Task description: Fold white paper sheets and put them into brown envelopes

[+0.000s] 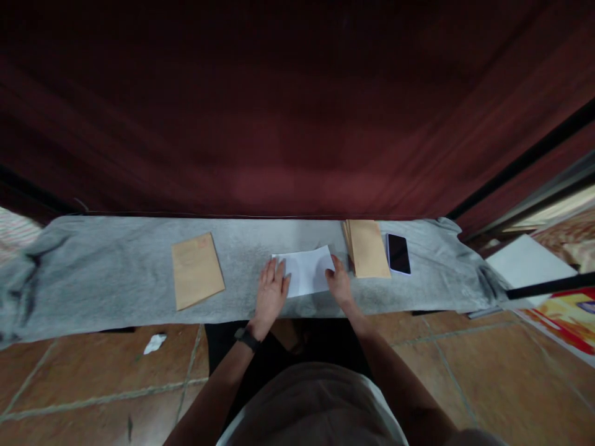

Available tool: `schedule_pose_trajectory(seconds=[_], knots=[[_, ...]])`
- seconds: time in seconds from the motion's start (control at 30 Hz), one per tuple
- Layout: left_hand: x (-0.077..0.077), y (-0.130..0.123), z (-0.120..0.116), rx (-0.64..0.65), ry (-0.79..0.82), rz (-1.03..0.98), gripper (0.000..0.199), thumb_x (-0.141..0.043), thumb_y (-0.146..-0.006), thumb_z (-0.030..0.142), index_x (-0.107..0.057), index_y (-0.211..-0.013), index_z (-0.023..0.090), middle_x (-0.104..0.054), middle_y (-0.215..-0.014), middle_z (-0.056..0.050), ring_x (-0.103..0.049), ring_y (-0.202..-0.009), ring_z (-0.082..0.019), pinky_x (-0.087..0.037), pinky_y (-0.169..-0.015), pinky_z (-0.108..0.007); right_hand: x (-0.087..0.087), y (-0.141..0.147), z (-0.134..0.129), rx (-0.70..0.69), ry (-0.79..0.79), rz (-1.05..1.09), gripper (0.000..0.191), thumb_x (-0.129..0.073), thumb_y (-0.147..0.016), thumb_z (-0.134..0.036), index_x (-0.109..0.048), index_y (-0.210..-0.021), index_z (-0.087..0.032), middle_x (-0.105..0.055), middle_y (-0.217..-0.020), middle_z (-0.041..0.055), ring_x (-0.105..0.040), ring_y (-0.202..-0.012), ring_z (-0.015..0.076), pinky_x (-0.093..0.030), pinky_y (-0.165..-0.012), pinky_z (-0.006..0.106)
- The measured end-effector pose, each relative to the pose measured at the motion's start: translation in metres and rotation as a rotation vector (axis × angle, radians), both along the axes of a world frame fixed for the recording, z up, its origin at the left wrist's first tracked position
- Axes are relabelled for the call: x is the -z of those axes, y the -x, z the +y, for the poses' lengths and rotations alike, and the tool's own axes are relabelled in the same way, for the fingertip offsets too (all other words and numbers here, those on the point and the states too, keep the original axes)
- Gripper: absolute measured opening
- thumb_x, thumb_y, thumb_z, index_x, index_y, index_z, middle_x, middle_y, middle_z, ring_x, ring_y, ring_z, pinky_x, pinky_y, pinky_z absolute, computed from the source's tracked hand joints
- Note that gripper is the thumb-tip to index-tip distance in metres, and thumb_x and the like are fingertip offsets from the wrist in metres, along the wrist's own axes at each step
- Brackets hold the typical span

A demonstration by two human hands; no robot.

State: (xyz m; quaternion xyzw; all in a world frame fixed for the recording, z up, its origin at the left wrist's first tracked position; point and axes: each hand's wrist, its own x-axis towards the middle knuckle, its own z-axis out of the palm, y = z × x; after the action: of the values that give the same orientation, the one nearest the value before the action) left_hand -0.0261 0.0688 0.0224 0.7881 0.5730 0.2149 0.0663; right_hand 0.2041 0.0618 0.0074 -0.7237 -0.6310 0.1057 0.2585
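Note:
A white sheet of paper (307, 271) lies on the grey cloth in front of me. My left hand (272, 288) rests flat on the paper's left end, fingers stretched out. At the right end, my right hand (339, 280) grips the paper's edge, its thumb on top. One brown envelope (197, 271) lies apart on the left, slightly turned. Just right of my right hand is a small stack of brown envelopes (369, 249).
A phone (398, 253) with a dark screen lies right of the stack. The grey cloth (125, 266) covers a narrow surface below a dark red panel (297, 124). A white board (530, 266) stands at the far right; crumpled white paper (155, 343) is on the tiled floor.

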Motion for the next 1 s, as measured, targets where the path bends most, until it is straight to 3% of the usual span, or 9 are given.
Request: schedule_pose_trajectory(seconds=[0.07,0.17,0.27,0.37,0.43,0.57,0.8,0.87,1.0], knots=[[0.003,-0.014,-0.002,0.080,0.018,0.051,0.052,-0.039,-0.103,0.040,-0.044,-0.151,0.019,-0.038,-0.162,-0.013,-0.027,-0.153,-0.030,-0.027,-0.123,-0.052,-0.002,0.007,-0.006,0.053,-0.008,-0.026,0.058,-0.038,-0.091,-0.013,-0.042,-0.149,-0.015,-0.062,-0.131,0.0177,-0.063,-0.114,0.0259,-0.052,-0.097,0.040],[0.008,-0.029,-0.004,0.093,0.072,0.114,0.055,-0.039,-0.103,0.044,-0.045,-0.151,0.018,-0.038,-0.162,-0.014,-0.026,-0.154,-0.031,-0.027,-0.123,-0.052,-0.006,0.015,-0.015,0.079,-0.035,-0.103,0.057,-0.040,-0.094,-0.013,-0.041,-0.151,-0.013,-0.050,-0.148,0.0221,-0.053,-0.129,0.0319,-0.045,-0.105,0.050],[0.013,-0.033,-0.004,0.082,0.095,0.151,0.057,-0.038,-0.103,0.044,-0.045,-0.152,0.015,-0.036,-0.162,-0.015,-0.025,-0.154,-0.032,-0.023,-0.124,-0.053,-0.009,0.024,-0.020,-0.064,-0.055,-0.157,0.053,-0.041,-0.098,-0.019,-0.042,-0.152,-0.016,-0.036,-0.161,0.0173,-0.038,-0.145,0.0321,-0.037,-0.114,0.053],[0.012,-0.035,-0.002,0.117,0.106,0.161,0.054,-0.034,-0.104,0.036,-0.043,-0.153,0.015,-0.036,-0.163,-0.013,-0.024,-0.154,-0.029,-0.020,-0.126,-0.051,-0.009,0.035,-0.019,-0.258,-0.009,-0.167,0.050,-0.040,-0.102,-0.024,-0.046,-0.151,-0.018,-0.036,-0.162,0.0126,-0.032,-0.150,0.0278,-0.031,-0.120,0.050],[0.010,-0.039,0.001,0.165,0.117,0.162,0.053,-0.031,-0.103,0.030,-0.043,-0.153,0.017,-0.037,-0.163,-0.010,-0.025,-0.154,-0.027,-0.020,-0.126,-0.050,-0.007,0.040,-0.016,-0.299,0.031,-0.189,0.049,-0.041,-0.103,-0.026,-0.046,-0.151,-0.019,-0.037,-0.162,0.0129,-0.032,-0.151,0.0277,-0.028,-0.121,0.051],[0.009,-0.040,0.010,0.183,0.131,0.149,0.053,-0.032,-0.103,0.028,-0.042,-0.154,0.021,-0.040,-0.161,-0.007,-0.025,-0.154,-0.025,-0.020,-0.126,-0.050,-0.001,0.037,-0.015,-0.243,0.043,-0.228,0.047,-0.040,-0.105,-0.030,-0.047,-0.151,-0.021,-0.039,-0.161,0.0129,-0.034,-0.150,0.0287,-0.028,-0.120,0.055],[0.015,-0.003,0.016,0.009,0.085,0.146,0.057,-0.032,-0.103,0.036,-0.039,-0.155,0.014,-0.037,-0.162,-0.013,-0.024,-0.154,-0.028,-0.017,-0.126,-0.053,0.009,0.023,-0.021,-0.140,-0.004,-0.253,0.051,-0.041,-0.105,-0.034,-0.044,-0.153,-0.018,-0.037,-0.161,0.0161,-0.035,-0.149,0.0298,-0.027,-0.120,0.053],[0.013,-0.005,0.015,-0.019,0.047,0.147,0.057,-0.033,-0.102,0.034,-0.040,-0.154,0.011,-0.037,-0.162,-0.014,-0.023,-0.155,-0.029,-0.016,-0.126,-0.054,0.005,0.024,-0.018,-0.133,0.005,-0.243,0.050,-0.042,-0.105,-0.034,-0.046,-0.151,-0.017,-0.039,-0.160,0.0166,-0.036,-0.148,0.0302,-0.025,-0.121,0.054],[0.009,-0.036,0.015,0.067,0.039,0.114,0.055,-0.032,-0.102,0.030,-0.041,-0.155,0.016,-0.039,-0.162,-0.010,-0.023,-0.155,-0.027,-0.016,-0.126,-0.052,-0.007,0.032,0.000,-0.138,0.033,-0.196,0.046,-0.037,-0.106,-0.031,-0.054,-0.146,-0.017,-0.045,-0.157,0.0129,-0.038,-0.148,0.0276,-0.022,-0.123,0.052]])
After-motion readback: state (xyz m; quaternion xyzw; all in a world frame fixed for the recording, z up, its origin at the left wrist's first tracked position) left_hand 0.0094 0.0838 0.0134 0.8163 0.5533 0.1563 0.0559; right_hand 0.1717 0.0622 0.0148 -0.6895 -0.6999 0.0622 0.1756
